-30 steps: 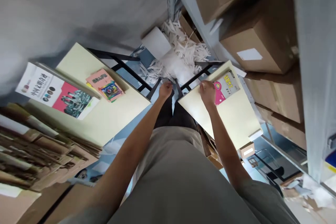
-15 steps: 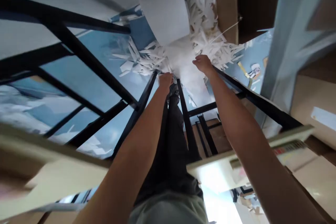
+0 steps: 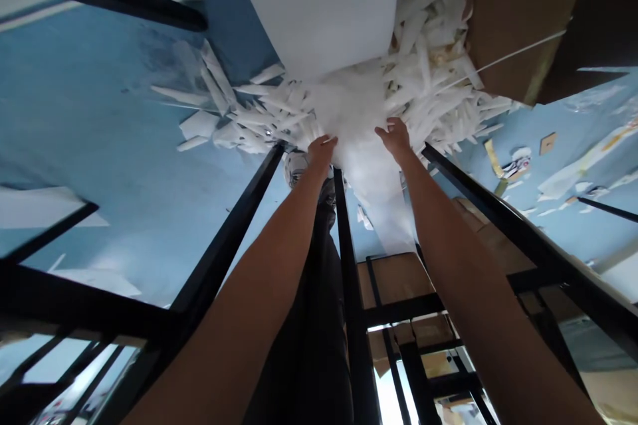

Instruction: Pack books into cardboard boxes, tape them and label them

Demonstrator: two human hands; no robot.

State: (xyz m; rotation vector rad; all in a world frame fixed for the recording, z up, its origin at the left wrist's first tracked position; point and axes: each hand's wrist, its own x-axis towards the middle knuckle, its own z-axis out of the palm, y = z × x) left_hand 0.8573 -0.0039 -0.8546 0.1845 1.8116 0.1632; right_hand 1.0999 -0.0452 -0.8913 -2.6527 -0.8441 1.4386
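A white foam sheet (image 3: 366, 176) runs down from a large white foam roll (image 3: 323, 6) and hangs between dark metal bars. My left hand (image 3: 323, 148) is at the sheet's left edge, its fingers slightly apart; whether they touch the sheet is hard to see. At the opposite edge, my right hand (image 3: 395, 136) has thumb and fingers spread over the sheet, with nothing visible between them. Both arms reach far forward and down.
Dark metal bars (image 3: 234, 226) surround my arms and legs. White foam strips (image 3: 423, 86) are heaped beside the roll. An open cardboard box (image 3: 523, 20) stands at upper right, and scraps litter the blue floor (image 3: 134, 119). My shoe (image 3: 295, 166) is near my left hand.
My view has shifted closer to the roll and sheet. My right hand has come lower to the sheet's edge and its fingers have spread. My left hand's fingers have loosened.
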